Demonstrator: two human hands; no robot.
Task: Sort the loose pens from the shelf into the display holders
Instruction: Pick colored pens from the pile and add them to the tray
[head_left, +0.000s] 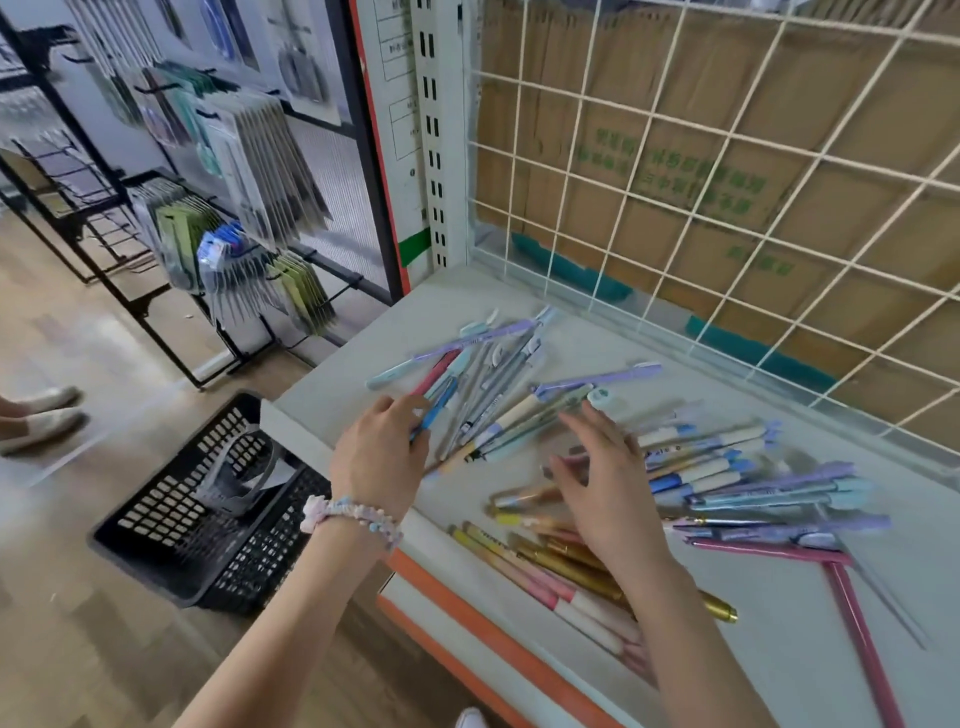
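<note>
Several loose pens lie scattered on the grey shelf (597, 343): a fanned pile of purple, blue and grey pens (483, 374) at the left, a blue and purple heap (737, 478) at the right, and gold and pink pens (561, 566) near the front edge. My left hand (379, 457), with a beaded bracelet on its wrist, grips a blue pen (434, 410) at the near end of the left pile. My right hand (602, 478) hovers with fingers spread over the middle pens and holds nothing. No display holder is in view.
A white wire grid (727, 182) with cardboard behind it backs the shelf. An orange strip (467, 618) runs along the shelf's front. A black plastic basket (208, 509) sits on the floor at the left. Hanging packaged goods (249, 171) fill a rack beyond. Another person's shoes (41, 415) stand far left.
</note>
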